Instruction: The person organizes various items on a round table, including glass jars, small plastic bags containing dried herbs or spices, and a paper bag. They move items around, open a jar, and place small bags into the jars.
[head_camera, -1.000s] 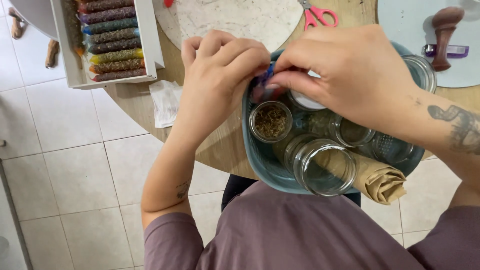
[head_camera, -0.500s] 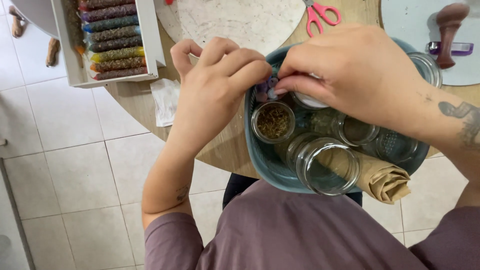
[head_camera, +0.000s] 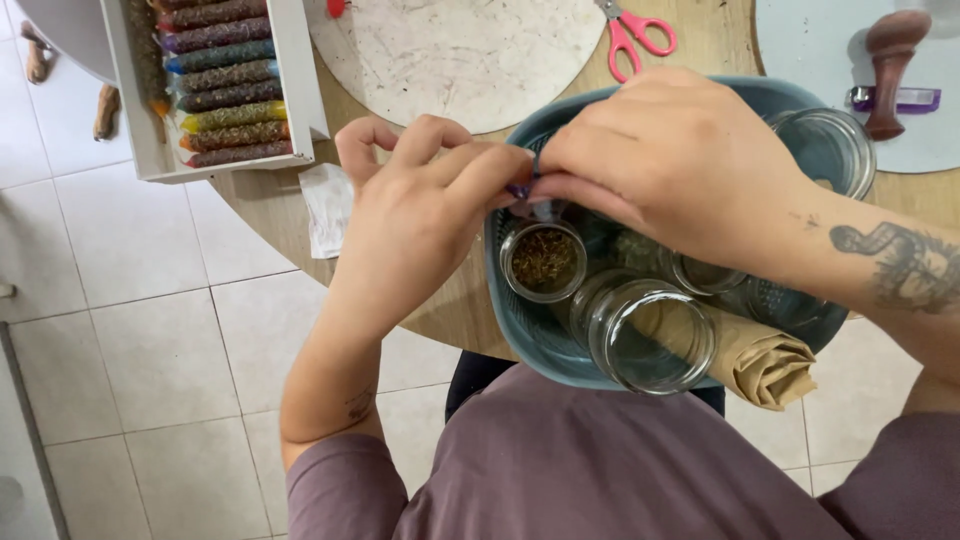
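We see muted wood, teal and mauve, with small bright accents.

Our mauve shirt (head_camera: 600, 470) fills the bottom, and our right forearm bears a dark grey tattoo (head_camera: 895, 262). The basin (head_camera: 520, 320) is dusty teal, holding clear glass jars (head_camera: 650, 335), one jar of olive-brown dried herbs (head_camera: 543, 260) and a tan paper bag (head_camera: 765, 362). A white tray (head_camera: 290, 80) shows tubes (head_camera: 235, 115) capped purple, blue, yellow and red. The scissors (head_camera: 635, 35) are pink, the round mat (head_camera: 460, 55) speckled off-white, the table (head_camera: 280, 215) light wood, the floor tiles (head_camera: 130, 330) pale cream.

A home craft corner: round wooden table (head_camera: 440, 300), tiled floor (head_camera: 140, 340), scissors (head_camera: 632, 32), herb jars (head_camera: 543, 262).
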